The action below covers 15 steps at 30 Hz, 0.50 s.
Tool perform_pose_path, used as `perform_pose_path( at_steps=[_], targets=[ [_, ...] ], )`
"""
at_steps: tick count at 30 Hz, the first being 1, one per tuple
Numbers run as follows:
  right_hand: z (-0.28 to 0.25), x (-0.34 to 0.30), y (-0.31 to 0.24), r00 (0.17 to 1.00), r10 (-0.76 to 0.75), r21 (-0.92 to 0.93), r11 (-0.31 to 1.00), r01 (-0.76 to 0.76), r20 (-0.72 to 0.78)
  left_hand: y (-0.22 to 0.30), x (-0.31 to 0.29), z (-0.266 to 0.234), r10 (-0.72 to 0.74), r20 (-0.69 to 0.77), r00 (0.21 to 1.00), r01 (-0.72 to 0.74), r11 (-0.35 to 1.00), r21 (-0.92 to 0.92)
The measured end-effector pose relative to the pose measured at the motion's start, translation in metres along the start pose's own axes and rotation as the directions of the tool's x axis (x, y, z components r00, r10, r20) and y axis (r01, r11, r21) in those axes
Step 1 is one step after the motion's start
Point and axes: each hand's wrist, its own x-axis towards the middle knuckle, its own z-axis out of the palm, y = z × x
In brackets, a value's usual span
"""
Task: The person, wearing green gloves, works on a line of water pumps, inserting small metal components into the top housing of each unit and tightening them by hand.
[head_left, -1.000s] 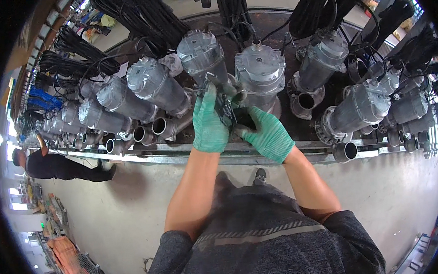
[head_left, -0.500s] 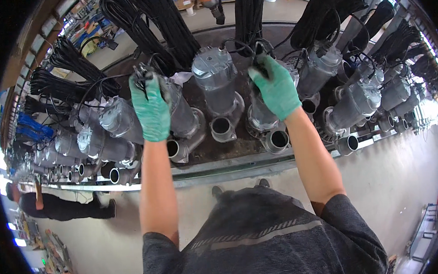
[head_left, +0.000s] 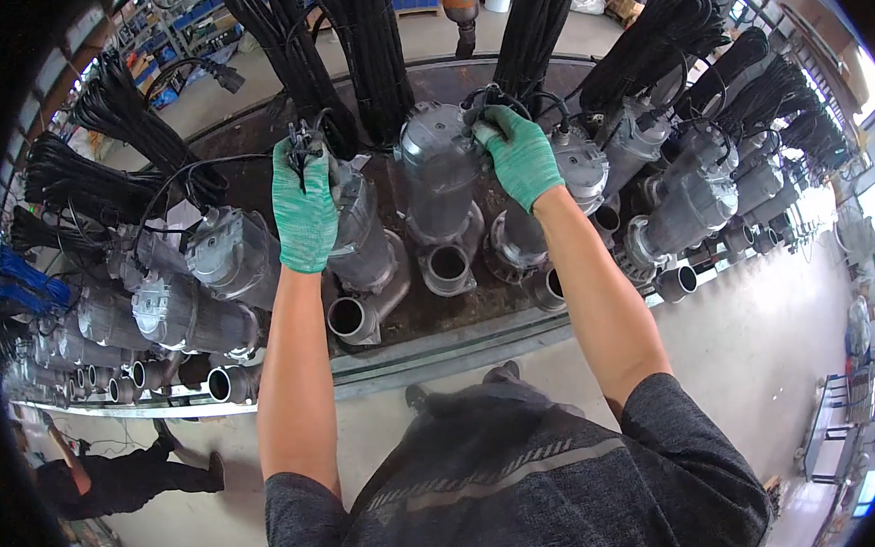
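Note:
My left hand (head_left: 306, 216), in a green glove, is closed around a bunch of small dark metal pieces (head_left: 306, 146), whose exact kind is too fine to make out. It is held above a grey metal pump (head_left: 364, 243), partly covering it. My right hand (head_left: 523, 160), gloved alike, has its fingers bent together at the upper right edge of the central pump (head_left: 441, 173), by a black cable (head_left: 495, 91). What lies between those fingertips is hidden. Below the right forearm stands another pump (head_left: 525, 230), partly covered by it.
More pumps line the dark bench on both sides, with round outlets (head_left: 226, 385) along its front edge. Thick bundles of black cable (head_left: 364, 57) stand behind them. An orange tool (head_left: 459, 6) hangs at the back. A person (head_left: 129, 478) is on the floor at the lower left.
My right hand has moved left, from the pump on the right to the top edge of the central one. The left hand still holds the dark pieces. The whole view has shifted slightly.

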Motion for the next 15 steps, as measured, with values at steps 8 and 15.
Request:
perform_pose_path(
  at_steps=[8,15],
  targets=[
    [-0.001,0.003,0.004,0.984,-0.013,-0.009,1.000,0.015,0.175,-0.008,0.008,-0.013,0.009,0.055,0.998,-0.012,0.999,0.053],
    [0.002,0.011,0.026,0.988,-0.098,-0.010,0.995,0.100,0.123,-0.006,0.009,-0.006,0.011,0.035,0.999,-0.014,0.997,0.082]
  ],
)
